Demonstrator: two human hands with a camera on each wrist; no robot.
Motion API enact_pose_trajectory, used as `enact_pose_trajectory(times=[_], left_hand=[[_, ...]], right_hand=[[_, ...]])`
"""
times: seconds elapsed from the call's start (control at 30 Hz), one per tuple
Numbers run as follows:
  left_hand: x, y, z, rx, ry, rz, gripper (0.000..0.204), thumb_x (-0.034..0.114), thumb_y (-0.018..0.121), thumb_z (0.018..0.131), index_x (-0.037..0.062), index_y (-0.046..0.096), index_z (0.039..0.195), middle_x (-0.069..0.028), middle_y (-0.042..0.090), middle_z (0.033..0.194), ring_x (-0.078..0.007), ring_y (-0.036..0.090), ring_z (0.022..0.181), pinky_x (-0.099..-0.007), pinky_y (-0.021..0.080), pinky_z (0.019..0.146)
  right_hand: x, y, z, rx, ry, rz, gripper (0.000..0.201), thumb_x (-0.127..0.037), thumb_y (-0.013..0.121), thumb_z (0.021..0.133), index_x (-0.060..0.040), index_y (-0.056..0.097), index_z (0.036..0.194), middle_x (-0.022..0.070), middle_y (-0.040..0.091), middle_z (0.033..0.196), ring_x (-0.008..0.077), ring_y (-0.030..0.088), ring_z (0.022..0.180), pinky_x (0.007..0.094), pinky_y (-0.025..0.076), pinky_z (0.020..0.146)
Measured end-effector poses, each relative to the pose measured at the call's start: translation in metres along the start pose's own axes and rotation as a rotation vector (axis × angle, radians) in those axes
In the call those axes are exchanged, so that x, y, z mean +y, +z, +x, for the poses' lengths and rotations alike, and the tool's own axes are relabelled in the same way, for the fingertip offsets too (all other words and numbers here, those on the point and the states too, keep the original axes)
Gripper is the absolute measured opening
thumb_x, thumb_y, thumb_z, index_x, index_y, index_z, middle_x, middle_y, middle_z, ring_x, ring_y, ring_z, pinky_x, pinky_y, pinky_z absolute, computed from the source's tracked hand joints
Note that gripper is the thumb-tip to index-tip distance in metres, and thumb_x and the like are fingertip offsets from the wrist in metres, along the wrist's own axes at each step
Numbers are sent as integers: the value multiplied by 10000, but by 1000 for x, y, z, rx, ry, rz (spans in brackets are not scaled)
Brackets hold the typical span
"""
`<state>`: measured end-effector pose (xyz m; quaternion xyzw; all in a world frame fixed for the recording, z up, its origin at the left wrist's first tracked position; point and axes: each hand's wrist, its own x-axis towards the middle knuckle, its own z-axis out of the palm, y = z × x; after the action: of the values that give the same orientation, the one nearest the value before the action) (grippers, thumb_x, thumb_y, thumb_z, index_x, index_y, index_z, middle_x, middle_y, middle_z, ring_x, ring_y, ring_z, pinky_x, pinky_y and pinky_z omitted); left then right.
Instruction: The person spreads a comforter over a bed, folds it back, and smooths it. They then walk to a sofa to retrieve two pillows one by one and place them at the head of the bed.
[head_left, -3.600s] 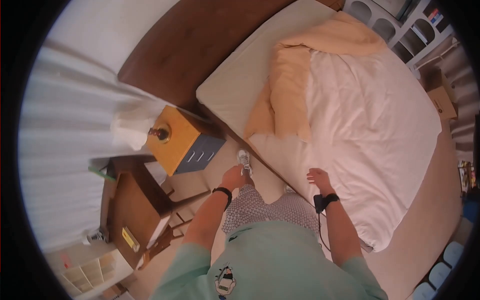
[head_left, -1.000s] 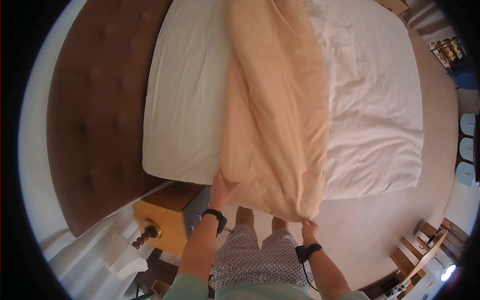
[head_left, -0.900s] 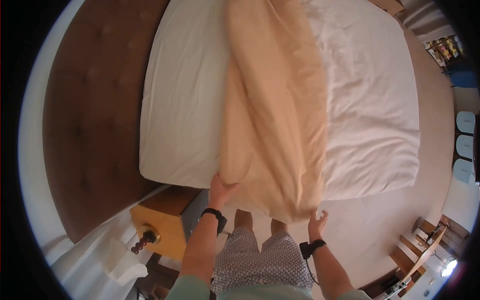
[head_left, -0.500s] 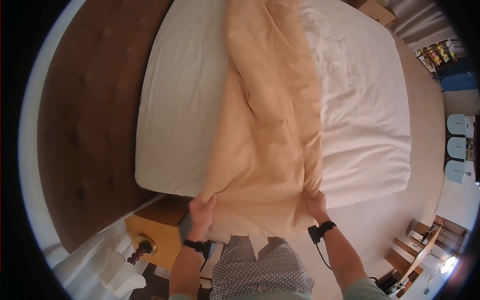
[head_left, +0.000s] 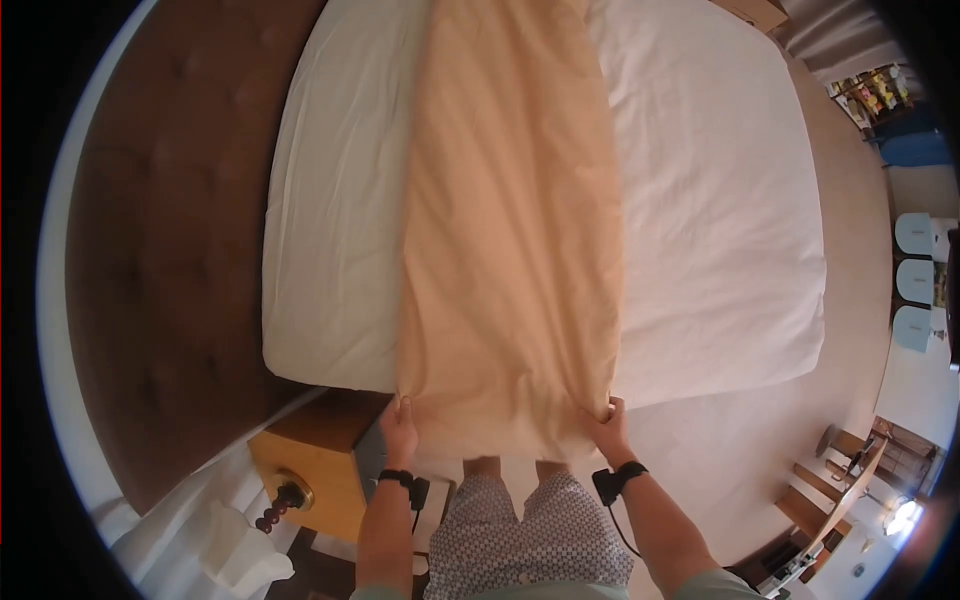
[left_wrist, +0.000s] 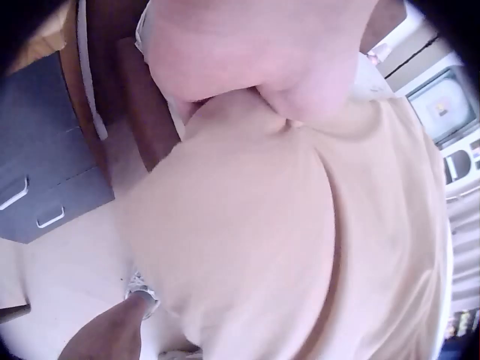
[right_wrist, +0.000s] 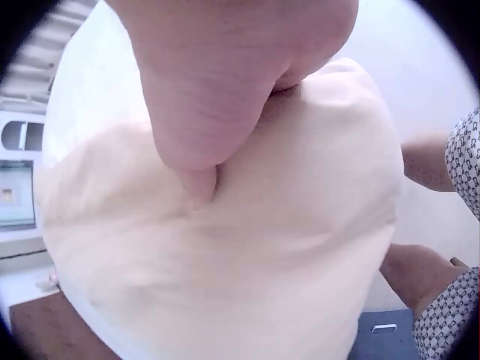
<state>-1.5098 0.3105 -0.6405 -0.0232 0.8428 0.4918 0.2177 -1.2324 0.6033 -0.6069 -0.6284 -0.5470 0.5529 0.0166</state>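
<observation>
A peach-coloured band of the duvet (head_left: 510, 220) runs down the bed in the head view, its near end hanging over the bed's side. My left hand (head_left: 400, 436) grips that end at its left edge, thumb on top. At the right edge my right hand (head_left: 608, 432) pinches the cloth. In the left wrist view, the left hand (left_wrist: 255, 52) has its fingers folded into the peach cloth (left_wrist: 240, 217). The right wrist view has the right hand (right_wrist: 225, 75) pressed to the cloth (right_wrist: 247, 255), its fingertips partly hidden.
A tufted brown headboard (head_left: 180, 230) stands left of the white sheet (head_left: 335, 220). The duvet's white part (head_left: 710, 220) lies to the right. Near my left arm is a nightstand (head_left: 325, 450) with a lamp (head_left: 240, 550). Beige floor (head_left: 700, 450) borders the bed.
The peach band has turned from bunched to flatter and straighter, and the white part looks smoother. Both hands, which held its end half a second ago, have shifted slightly left in the view.
</observation>
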Motion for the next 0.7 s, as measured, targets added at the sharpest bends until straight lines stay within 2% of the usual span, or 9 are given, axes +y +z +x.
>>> enact_pose_trajectory(times=[0.1, 0.17, 0.23, 0.33, 0.37, 0.43, 0.47, 0.6, 0.7], left_hand=[[9, -34, -12, 9, -67, 192, 293, 217, 556, 986, -59, 609, 903, -129, 587, 702, -136, 528, 698, -337, 449, 657], [52, -57, -16, 24, -33, 274, 317, 249, 538, 998, -39, 606, 886, -106, 595, 692, -160, 547, 673, -346, 447, 635], [60, -66, -12, 25, -5, 370, 343, 281, 519, 1011, -19, 603, 868, -83, 604, 682, -185, 567, 647, -355, 444, 613], [23, -64, 24, -66, -81, 737, 326, 323, 468, 1004, 30, 596, 940, -260, 637, 904, -478, 571, 868, -473, 469, 735], [4, -56, 35, -88, -6, 742, 311, 316, 467, 1000, 32, 591, 972, -258, 631, 936, -465, 571, 912, -481, 470, 761], [2, -35, 43, -119, 156, 785, 275, 283, 491, 986, 27, 578, 1038, -247, 614, 981, -446, 571, 958, -476, 475, 795], [18, -18, 43, -137, 239, 832, 260, 257, 516, 976, 21, 570, 1071, -239, 605, 994, -439, 572, 959, -463, 480, 802], [116, 54, 18, -41, 444, 641, 290, 208, 619, 912, 11, 568, 1119, -192, 590, 1042, -388, 572, 1008, -440, 470, 876], [139, 114, 7, -118, 590, 556, 381, 209, 678, 870, 4, 541, 1161, -189, 580, 1073, -375, 551, 1049, -445, 457, 896]], right_hand=[[10, -17, 3, 33, 52, -43, 565, -260, 823, 766, -2, 491, 1143, 182, 661, 1009, 175, 653, 815, 321, 544, 673], [11, -16, 7, 87, -44, -206, 484, -260, 806, 784, 5, 534, 1084, 175, 681, 945, 210, 662, 789, 357, 539, 665], [-15, -5, -8, -27, 7, -154, 385, -311, 751, 830, 6, 582, 966, 174, 673, 807, 272, 669, 763, 409, 522, 670], [-10, 16, -17, 126, -146, -313, 424, -410, 650, 893, 4, 572, 842, 215, 607, 725, 328, 612, 672, 424, 481, 631], [-1, 15, -6, 126, -146, -313, 424, -410, 650, 893, 4, 572, 842, 215, 607, 725, 328, 612, 672, 424, 481, 631], [44, 0, 9, 47, -13, -353, 370, -352, 667, 903, 12, 605, 910, 131, 643, 725, 180, 582, 679, 363, 471, 620], [35, -12, 11, -77, 99, -431, 359, -341, 669, 908, 12, 607, 926, 128, 643, 743, 185, 578, 685, 361, 471, 621], [50, -21, 20, -201, -37, -131, 398, -327, 718, 848, 13, 620, 1030, 174, 687, 881, 259, 658, 850, 360, 509, 775], [58, -23, 20, -408, -37, -393, 458, -310, 750, 804, 4, 636, 1117, 207, 701, 982, 310, 678, 972, 378, 522, 829]])
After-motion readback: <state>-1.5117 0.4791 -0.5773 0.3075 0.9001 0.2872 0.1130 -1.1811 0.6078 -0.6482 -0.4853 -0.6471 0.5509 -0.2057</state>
